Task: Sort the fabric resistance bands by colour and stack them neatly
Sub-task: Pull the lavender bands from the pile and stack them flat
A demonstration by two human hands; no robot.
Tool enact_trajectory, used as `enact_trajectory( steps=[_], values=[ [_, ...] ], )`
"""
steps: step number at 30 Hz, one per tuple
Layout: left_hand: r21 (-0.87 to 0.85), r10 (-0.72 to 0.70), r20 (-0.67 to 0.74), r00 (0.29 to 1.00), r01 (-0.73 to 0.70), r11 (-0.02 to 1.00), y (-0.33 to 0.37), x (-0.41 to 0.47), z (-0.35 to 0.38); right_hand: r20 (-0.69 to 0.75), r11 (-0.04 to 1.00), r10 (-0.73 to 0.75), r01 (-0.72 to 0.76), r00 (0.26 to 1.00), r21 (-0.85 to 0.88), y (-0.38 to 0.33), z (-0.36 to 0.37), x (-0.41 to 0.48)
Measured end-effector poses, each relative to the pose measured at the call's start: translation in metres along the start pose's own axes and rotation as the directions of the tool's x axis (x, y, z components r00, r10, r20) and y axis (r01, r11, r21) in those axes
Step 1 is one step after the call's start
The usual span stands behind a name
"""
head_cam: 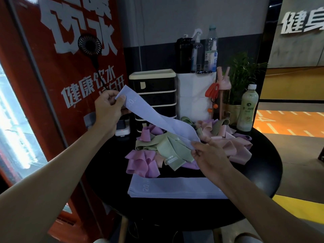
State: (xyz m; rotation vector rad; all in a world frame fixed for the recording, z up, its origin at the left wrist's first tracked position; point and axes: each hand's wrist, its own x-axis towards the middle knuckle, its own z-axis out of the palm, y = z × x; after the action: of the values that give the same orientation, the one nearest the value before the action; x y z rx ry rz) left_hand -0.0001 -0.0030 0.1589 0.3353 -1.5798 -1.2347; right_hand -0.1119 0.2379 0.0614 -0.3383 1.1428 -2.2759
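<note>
Left hand and right hand each pinch one end of a pale blue band, stretched above the jumbled pile. A blue stack lies nearer on the black table. Soft, light, floppy fabric: probably best held by both ends.

A tall red panel with large white characters fills the left of the frame, bright glass glaring at its far left edge. Behind the round black bench at centre rises a grey wall with a dark lower band; at right, an orange floor carries pale painted lines
</note>
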Motion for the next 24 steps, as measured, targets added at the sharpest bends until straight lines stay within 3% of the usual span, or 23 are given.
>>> enact_trajectory(
  steps=[6,10,16,21,24],
  values=[
    [0.006,0.009,0.005,1.000,-0.009,1.000,-0.001,-0.002,-0.002,-0.076,1.000,-0.009,0.008,0.997,-0.020,0.009,0.000,0.001],
    [0.020,-0.009,-0.027,1.000,0.009,1.000,-0.003,-0.002,-0.007,-0.152,0.979,-0.063,0.031,0.986,-0.202,0.010,-0.002,-0.002],
    [0.042,-0.049,-0.056,0.997,0.051,0.998,-0.005,-0.007,-0.012,-0.202,0.976,-0.126,0.085,0.971,-0.200,0.002,-0.004,-0.009],
    [0.052,-0.108,-0.092,0.990,0.113,0.992,-0.008,-0.022,-0.018,-0.211,0.860,-0.321,0.191,0.923,-0.473,-0.007,-0.013,-0.011],
    [0.171,-0.084,0.021,0.996,0.079,0.982,-0.011,-0.038,-0.029,-0.159,0.764,-0.427,0.261,0.890,-0.590,-0.016,-0.024,-0.018]
  ],
)
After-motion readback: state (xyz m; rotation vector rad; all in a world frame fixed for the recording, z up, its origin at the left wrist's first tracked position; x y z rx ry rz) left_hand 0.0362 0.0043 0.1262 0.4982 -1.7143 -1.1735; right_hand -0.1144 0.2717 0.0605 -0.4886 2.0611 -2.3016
